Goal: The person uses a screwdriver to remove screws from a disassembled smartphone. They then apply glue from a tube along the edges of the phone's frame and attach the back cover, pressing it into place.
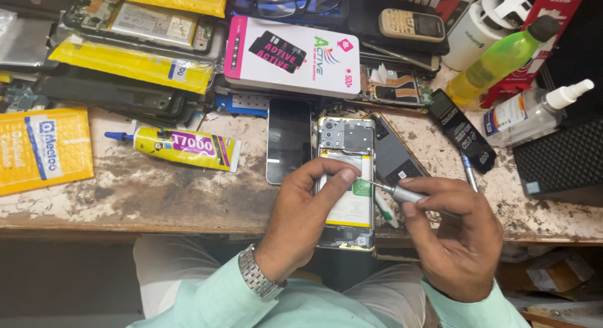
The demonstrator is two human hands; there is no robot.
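Observation:
An opened smartphone (347,146) lies back-up on the worn wooden bench, its battery and metal shields exposed. My left hand (308,218) rests on its lower half, thumb pressed near the battery's green label. My right hand (455,237) grips a small silver screwdriver (402,192) whose tip touches the phone's right edge beside my thumb. A metal watch sits on my left wrist.
A dark screen panel (288,139) and a black back cover (396,155) flank the phone. A yellow glue tube (188,149) lies left. A white-and-pink box (292,54), green bottle (502,61), spray bottle (534,111), spare battery (461,130) and phone parts crowd the back.

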